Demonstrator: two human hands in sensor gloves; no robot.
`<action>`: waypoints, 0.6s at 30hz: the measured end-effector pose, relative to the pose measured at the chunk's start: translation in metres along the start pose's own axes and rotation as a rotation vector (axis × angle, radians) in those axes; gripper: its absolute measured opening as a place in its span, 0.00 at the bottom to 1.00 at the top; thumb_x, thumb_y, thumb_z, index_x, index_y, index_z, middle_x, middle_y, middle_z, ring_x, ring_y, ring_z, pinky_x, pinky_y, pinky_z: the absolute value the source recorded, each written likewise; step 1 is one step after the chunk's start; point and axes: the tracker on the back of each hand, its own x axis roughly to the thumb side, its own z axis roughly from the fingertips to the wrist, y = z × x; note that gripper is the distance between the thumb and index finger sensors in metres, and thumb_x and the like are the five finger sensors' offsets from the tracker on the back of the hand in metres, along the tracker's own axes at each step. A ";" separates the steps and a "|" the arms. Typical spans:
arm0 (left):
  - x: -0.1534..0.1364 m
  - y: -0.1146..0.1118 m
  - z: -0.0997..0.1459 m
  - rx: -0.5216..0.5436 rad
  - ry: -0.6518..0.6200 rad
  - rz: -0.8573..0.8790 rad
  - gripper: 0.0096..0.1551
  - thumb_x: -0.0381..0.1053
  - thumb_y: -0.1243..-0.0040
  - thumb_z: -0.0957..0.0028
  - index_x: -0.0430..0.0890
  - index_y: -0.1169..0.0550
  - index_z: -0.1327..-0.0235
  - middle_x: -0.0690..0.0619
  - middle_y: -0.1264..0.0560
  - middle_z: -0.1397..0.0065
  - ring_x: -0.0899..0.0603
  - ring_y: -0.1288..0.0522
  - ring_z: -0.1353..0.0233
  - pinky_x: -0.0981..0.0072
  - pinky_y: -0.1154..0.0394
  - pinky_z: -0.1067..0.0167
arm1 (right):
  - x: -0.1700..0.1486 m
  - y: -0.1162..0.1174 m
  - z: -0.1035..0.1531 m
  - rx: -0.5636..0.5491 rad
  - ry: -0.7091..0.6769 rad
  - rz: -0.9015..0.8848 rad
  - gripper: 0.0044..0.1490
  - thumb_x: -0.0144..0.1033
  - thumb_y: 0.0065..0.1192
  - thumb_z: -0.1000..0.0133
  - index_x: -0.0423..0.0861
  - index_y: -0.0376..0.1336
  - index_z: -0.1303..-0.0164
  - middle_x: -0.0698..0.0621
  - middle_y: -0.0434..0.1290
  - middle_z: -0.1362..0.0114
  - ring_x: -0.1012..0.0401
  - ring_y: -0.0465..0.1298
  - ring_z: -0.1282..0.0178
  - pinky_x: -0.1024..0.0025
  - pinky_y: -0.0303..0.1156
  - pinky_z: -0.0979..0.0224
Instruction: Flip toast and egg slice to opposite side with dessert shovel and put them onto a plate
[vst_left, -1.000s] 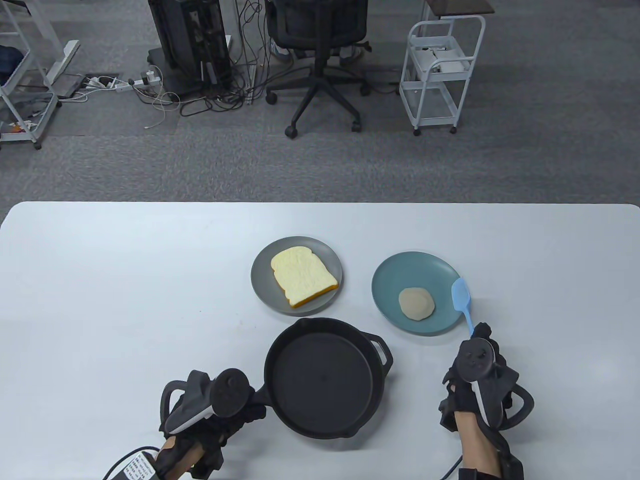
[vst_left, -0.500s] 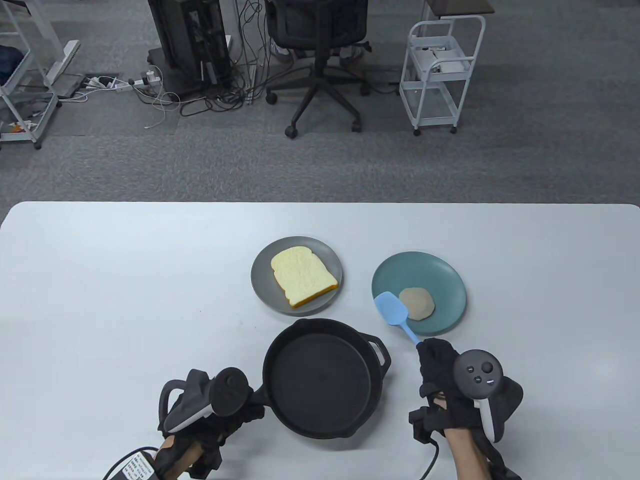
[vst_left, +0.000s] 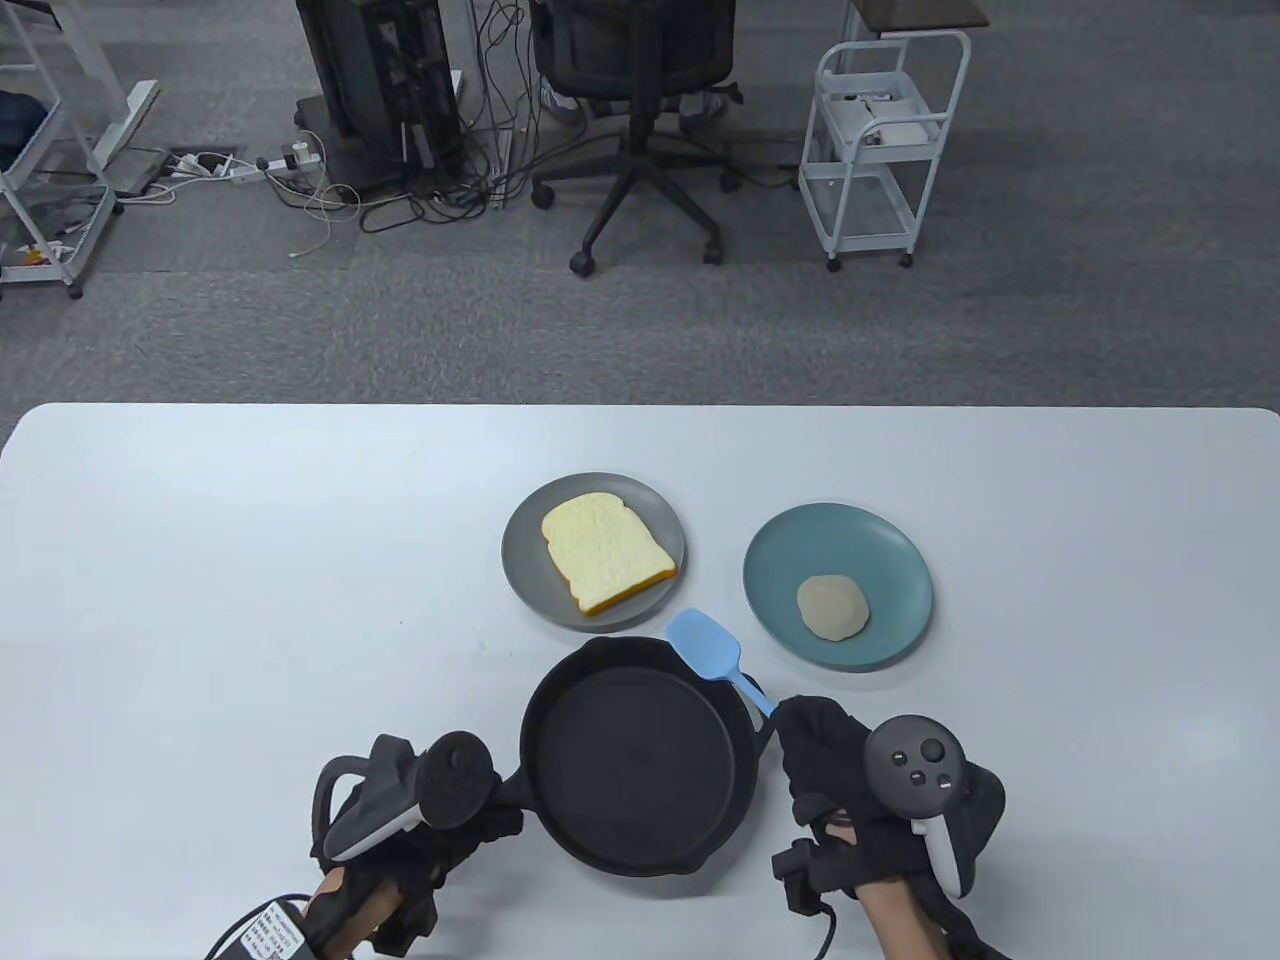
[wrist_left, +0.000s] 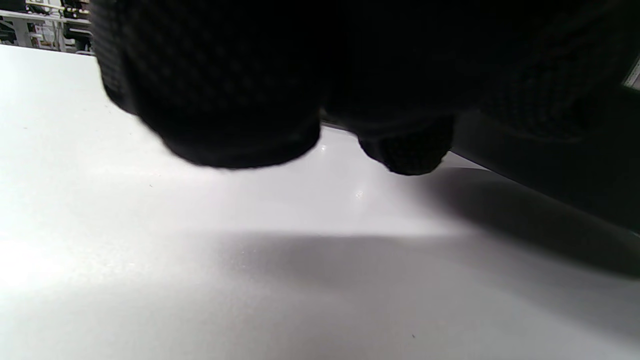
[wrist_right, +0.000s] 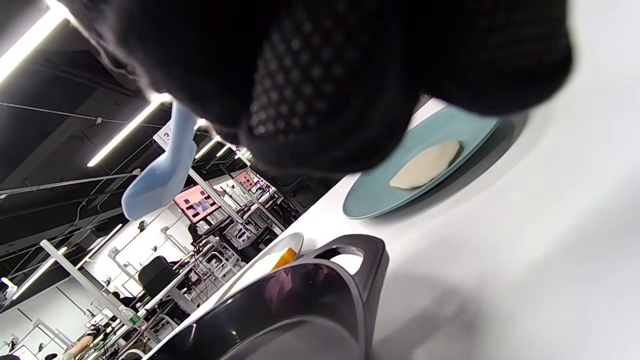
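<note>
black knit sensor gloves (vst_left: 850, 790) | grey-white trackers (vst_left: 915, 775) (round, buttoned) | black wrist cables (vst_left: 825, 925) | white printed label (vst_left: 270, 925)

The left hand (vst_left: 440, 810) is sitting at the lower left of the table view, fingers curled around the pan handle (vst_left: 505, 790). The right hand (vst_left: 860, 800) is sitting at the lower right, gripping the shovel (vst_left: 705, 645) by its handle (blade pointing up-left), tracker facing upward.

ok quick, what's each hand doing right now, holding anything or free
Left hand: grips the handle of the black pan.
Right hand: holds the blue dessert shovel by its handle, blade raised over the pan's far rim.
</note>
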 end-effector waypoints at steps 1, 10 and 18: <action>-0.003 0.000 -0.001 -0.001 0.007 0.005 0.28 0.71 0.34 0.68 0.55 0.10 0.66 0.64 0.14 0.81 0.49 0.13 0.73 0.52 0.18 0.49 | 0.000 0.000 0.000 0.002 0.001 0.001 0.31 0.57 0.64 0.49 0.45 0.77 0.50 0.62 0.86 0.72 0.63 0.86 0.71 0.63 0.82 0.62; -0.017 -0.012 -0.013 -0.071 0.008 0.003 0.26 0.71 0.35 0.69 0.56 0.10 0.69 0.64 0.14 0.80 0.49 0.12 0.72 0.52 0.18 0.48 | -0.001 -0.001 0.000 0.008 0.009 -0.009 0.32 0.56 0.64 0.49 0.45 0.77 0.49 0.62 0.86 0.72 0.63 0.87 0.71 0.63 0.82 0.61; -0.025 -0.030 -0.026 -0.161 -0.040 -0.072 0.25 0.70 0.36 0.70 0.59 0.11 0.68 0.62 0.13 0.76 0.47 0.12 0.66 0.49 0.22 0.41 | -0.003 -0.001 -0.002 0.008 0.009 -0.021 0.31 0.56 0.64 0.49 0.45 0.77 0.49 0.61 0.86 0.71 0.63 0.87 0.71 0.62 0.82 0.61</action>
